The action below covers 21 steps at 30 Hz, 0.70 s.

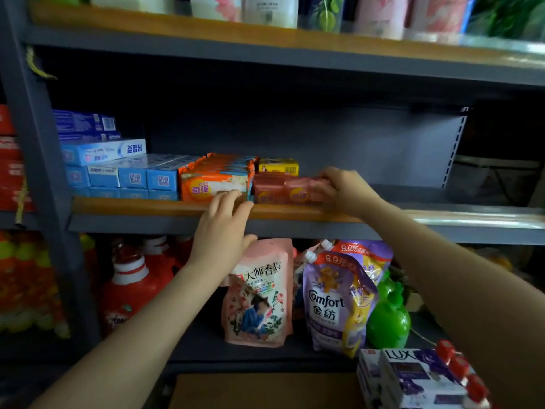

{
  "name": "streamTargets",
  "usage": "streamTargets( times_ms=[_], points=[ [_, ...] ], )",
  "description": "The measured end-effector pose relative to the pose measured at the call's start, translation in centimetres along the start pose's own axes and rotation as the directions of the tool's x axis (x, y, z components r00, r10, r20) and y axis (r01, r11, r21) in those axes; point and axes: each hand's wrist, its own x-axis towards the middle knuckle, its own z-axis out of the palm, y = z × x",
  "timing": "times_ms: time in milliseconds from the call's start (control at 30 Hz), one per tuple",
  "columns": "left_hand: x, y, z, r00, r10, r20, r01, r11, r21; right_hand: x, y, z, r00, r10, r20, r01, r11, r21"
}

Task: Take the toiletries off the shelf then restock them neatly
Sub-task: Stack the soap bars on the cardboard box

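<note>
On the middle shelf [153, 206] lie blue toothpaste boxes [132, 175] at the left, then an orange soap pack [215, 178], a pink-red soap pack [283, 188] and a yellow box [278, 166] behind it. My left hand [224, 222] rests on the shelf's wooden front edge, its fingertips touching the orange soap pack. My right hand [342, 188] grips the right end of the pink-red soap pack, fingers curled over its top. The right half of this shelf is bare.
The lower shelf holds red bottles [132, 290], a pink refill pouch [259, 293], purple Comfort pouches [336, 302] and a green bottle [387, 317]. LUX boxes [413, 379] sit at the bottom right. Bottles line the top shelf [265, 33]. A grey upright post [38, 172] stands left.
</note>
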Motion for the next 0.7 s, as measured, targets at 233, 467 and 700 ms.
streamTargets(
  times_ms=[233, 467, 700],
  points=[
    [-1.0, 6.9, -2.9, 0.98, -0.145, -0.14, -0.011, 0.655, -0.755, -9.1, -2.6, 0.2, 0.961, 0.052, -0.271, 0.22, 0.45, 0.866],
    [-3.5, 10.1, -1.5, 0.991, -0.127, -0.035, 0.029, 0.466, -0.884, -13.9, 0.2, 4.6, 0.997, -0.027, 0.077, -0.074, 0.088, 0.993],
    [-5.6, 10.3, -0.8, 0.983, 0.042, -0.18, -0.161, 0.673, -0.722, -15.9, 2.1, 5.6, 0.973, -0.14, 0.183, -0.175, 0.062, 0.983]
  ],
)
